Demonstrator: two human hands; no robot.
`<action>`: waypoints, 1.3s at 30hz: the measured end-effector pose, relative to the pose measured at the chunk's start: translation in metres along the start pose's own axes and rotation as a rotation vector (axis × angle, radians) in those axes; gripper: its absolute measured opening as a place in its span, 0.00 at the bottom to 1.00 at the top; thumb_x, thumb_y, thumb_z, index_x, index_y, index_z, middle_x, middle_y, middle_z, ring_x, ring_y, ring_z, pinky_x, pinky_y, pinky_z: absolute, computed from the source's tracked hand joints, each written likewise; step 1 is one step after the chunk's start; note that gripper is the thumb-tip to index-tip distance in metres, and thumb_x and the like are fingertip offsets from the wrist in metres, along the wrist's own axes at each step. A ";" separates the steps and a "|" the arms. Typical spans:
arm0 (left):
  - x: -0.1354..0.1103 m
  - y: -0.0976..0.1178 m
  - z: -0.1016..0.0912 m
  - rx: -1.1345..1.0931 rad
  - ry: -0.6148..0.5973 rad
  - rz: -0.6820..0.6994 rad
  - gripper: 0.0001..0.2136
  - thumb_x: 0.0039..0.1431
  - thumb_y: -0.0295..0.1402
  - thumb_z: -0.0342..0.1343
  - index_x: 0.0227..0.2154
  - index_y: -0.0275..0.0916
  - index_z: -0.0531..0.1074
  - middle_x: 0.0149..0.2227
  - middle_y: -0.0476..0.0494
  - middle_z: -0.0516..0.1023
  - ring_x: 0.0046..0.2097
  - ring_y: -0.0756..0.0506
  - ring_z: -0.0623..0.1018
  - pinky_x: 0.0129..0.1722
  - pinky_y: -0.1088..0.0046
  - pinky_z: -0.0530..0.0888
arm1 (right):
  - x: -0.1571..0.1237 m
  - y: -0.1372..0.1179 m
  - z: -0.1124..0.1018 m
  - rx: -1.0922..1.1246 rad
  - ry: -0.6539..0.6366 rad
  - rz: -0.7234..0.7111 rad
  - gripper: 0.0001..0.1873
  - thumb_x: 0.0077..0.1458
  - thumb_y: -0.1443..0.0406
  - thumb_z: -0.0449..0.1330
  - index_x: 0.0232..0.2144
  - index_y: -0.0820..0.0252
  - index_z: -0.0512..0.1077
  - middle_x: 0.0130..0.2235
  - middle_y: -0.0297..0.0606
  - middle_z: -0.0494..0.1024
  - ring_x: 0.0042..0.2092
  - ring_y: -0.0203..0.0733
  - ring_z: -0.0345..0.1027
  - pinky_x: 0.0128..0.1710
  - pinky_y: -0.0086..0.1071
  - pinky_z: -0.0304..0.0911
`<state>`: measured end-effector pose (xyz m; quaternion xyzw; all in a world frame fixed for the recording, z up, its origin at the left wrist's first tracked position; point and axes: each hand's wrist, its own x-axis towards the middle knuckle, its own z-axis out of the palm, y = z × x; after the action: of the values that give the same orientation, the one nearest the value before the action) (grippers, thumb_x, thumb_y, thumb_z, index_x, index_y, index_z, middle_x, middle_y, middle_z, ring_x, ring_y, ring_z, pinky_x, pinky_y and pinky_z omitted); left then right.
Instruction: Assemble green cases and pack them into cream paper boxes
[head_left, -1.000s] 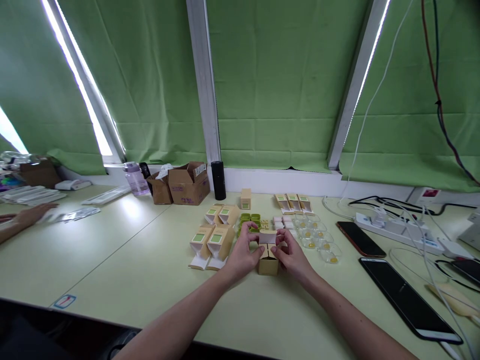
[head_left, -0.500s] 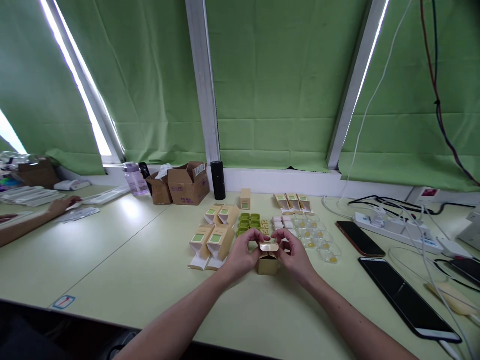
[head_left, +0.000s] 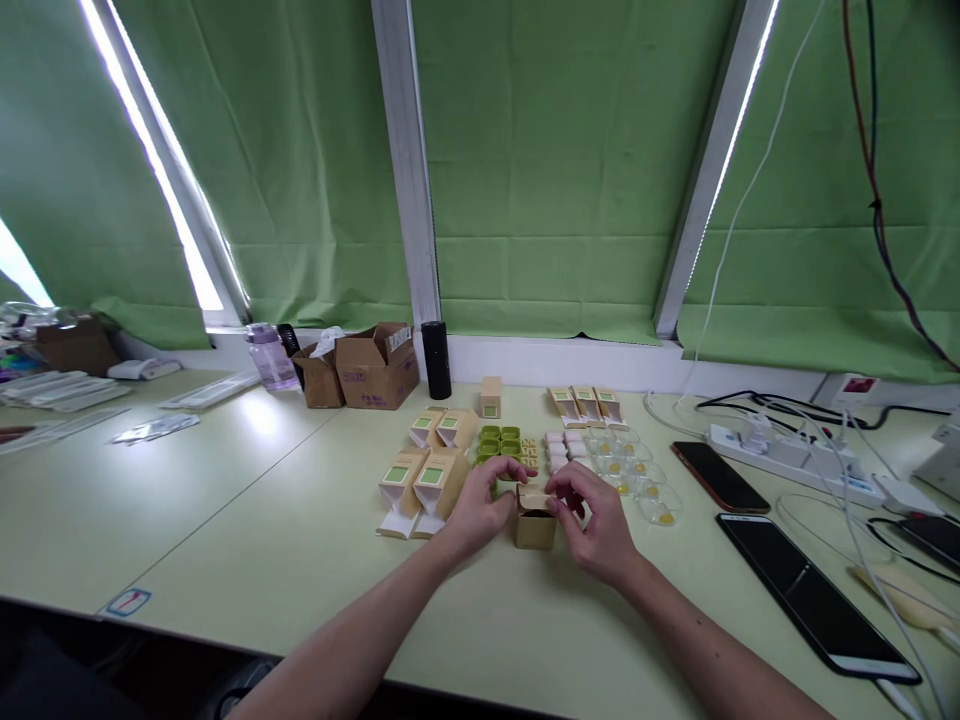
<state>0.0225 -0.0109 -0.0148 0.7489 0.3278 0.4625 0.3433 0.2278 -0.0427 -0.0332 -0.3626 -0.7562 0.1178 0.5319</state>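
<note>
A small brown cardboard box (head_left: pixel 535 534) stands upright on the table in front of me, its top flap folded inward at the opening. My left hand (head_left: pixel 487 505) curls around the left and back edges of this box, thumb at its side. On the other side, my right hand (head_left: pixel 592 520) has thumb and index finger pinched at the flap and the right top edge. Just behind my hands sit green cups (head_left: pixel 510 437), pink-white cubes (head_left: pixel 566 446) and small yellowish pieces (head_left: pixel 529 450). What lies inside the box is hidden.
Brown cartons with green labels (head_left: pixel 431 485) stand to the left, more cartons (head_left: pixel 585 405) at the back. Clear plastic shells (head_left: pixel 637 470) lie to the right, near two phones (head_left: pixel 814 595) and a power strip (head_left: pixel 795 460). Cardboard boxes (head_left: pixel 379 370) and a black cylinder (head_left: pixel 436 360) line the wall.
The box's flap has gone from raised to folded down at the opening. My right hand has shifted slightly left over the box. A co-worker's hand at far left has mostly withdrawn.
</note>
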 end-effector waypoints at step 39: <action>-0.006 0.012 -0.013 0.496 -0.056 0.461 0.03 0.53 0.28 0.59 0.27 0.44 0.72 0.24 0.46 0.73 0.34 0.40 0.71 0.44 0.55 0.66 | -0.002 0.000 -0.003 -0.188 -0.088 -0.158 0.06 0.59 0.69 0.59 0.31 0.54 0.70 0.29 0.36 0.73 0.30 0.42 0.63 0.30 0.36 0.52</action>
<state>0.0110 -0.0194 -0.0034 0.8764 0.2430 0.4133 0.0459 0.2311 -0.0447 -0.0339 -0.3446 -0.8128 0.0198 0.4693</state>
